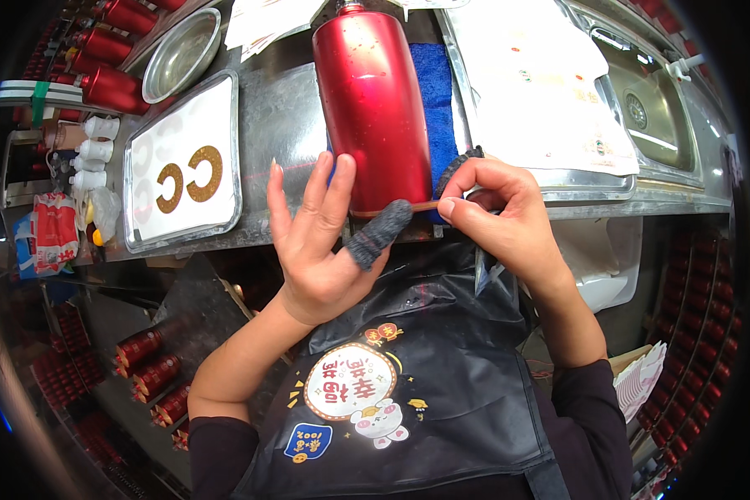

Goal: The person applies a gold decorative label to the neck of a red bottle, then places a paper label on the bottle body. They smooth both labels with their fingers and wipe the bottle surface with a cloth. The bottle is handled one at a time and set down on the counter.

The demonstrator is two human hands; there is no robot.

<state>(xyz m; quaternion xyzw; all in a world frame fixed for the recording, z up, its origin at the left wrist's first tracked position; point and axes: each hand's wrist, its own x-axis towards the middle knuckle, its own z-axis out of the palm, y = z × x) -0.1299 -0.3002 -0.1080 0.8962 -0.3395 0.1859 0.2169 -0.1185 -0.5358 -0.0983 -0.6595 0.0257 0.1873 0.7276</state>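
A glossy red bottle point(373, 100) lies on a blue cloth point(435, 92), its base toward me and small drops on its surface. Along the base edge runs a thin brownish strip point(425, 205). My left hand point(317, 258) has its fingers stretched apart beside the bottle's lower left side. Its thumb, in a grey knitted cover point(379, 235), presses on the strip at the base. My right hand point(508, 217) pinches the strip's free end between thumb and forefinger, just right of the base. Another dark knitted cover point(458, 171) shows behind that forefinger.
To the left a tray point(235, 158) bears a white sheet with two gold C-shaped pieces point(203, 173). Beyond it is a metal bowl point(182, 54). White sheets point(542, 92) cover a tray at right, before a sink point(683, 125). Several red bottles point(112, 87) stand far left.
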